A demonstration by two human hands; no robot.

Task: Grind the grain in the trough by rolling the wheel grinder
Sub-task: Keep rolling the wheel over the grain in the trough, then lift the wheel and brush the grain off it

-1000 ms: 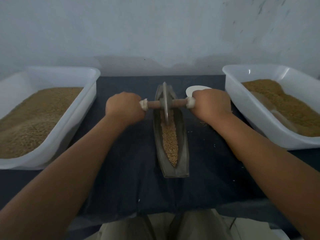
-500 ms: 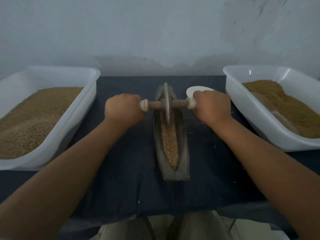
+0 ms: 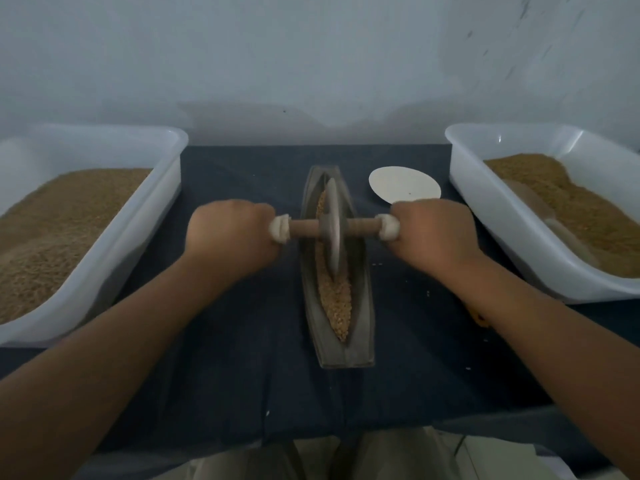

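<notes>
A: Left tub [image 3: 162,202] of brown meal sits outside the left hand [image 3: 232,237], right tub [image 3: 485,216] outside the right hand [image 3: 436,237].
B: Between the hands runs the trough [image 3: 346,355]!
A: Both fists grip the axle ends. The wheel grinder [image 3: 333,233] stands upright midway between them, on the grain [image 3: 337,306].
B: White disc [image 3: 403,185] just beyond the right hand.

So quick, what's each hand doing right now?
Left hand: grips the left handle of the wheel grinder.
Right hand: grips its right handle.
</notes>
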